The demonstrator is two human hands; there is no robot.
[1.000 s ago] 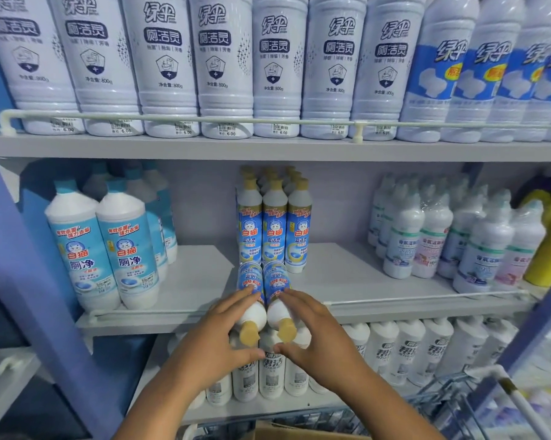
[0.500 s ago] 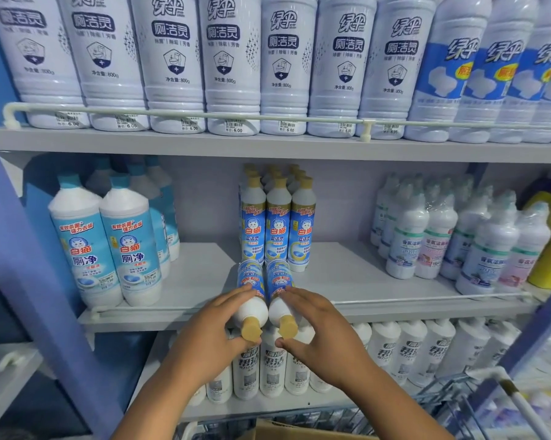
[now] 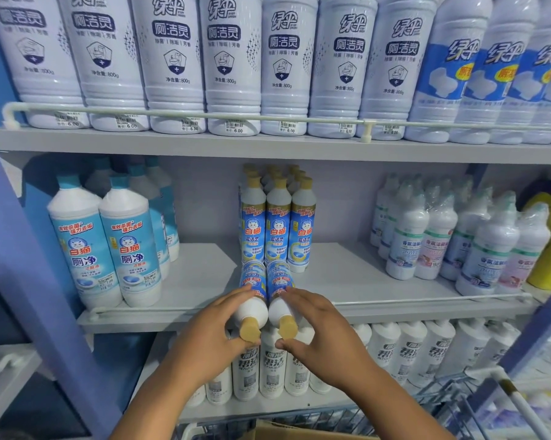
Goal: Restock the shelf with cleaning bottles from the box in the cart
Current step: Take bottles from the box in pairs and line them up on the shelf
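Head view
Surroundings: three upright tan-capped bottles (image 3: 275, 227) at 12 o'clock of both hands, more rows behind; light-blue bottles (image 3: 126, 249) at 10 o'clock; wrapped white bottles (image 3: 407, 242) at 2 o'clock.
Obstruction: guard rail (image 3: 426, 300) along front edge of middle shelf (image 3: 347, 277).
Left hand (image 3: 204, 341): curled round neck of left bottle (image 3: 252, 296), tilted, base on shelf.
Right hand (image 3: 323, 336): curled round right bottle (image 3: 279, 296), touching its twin.
Containers: cardboard box (image 3: 287, 432) inside cart (image 3: 458, 404) at 6 o'clock, contents not visible.
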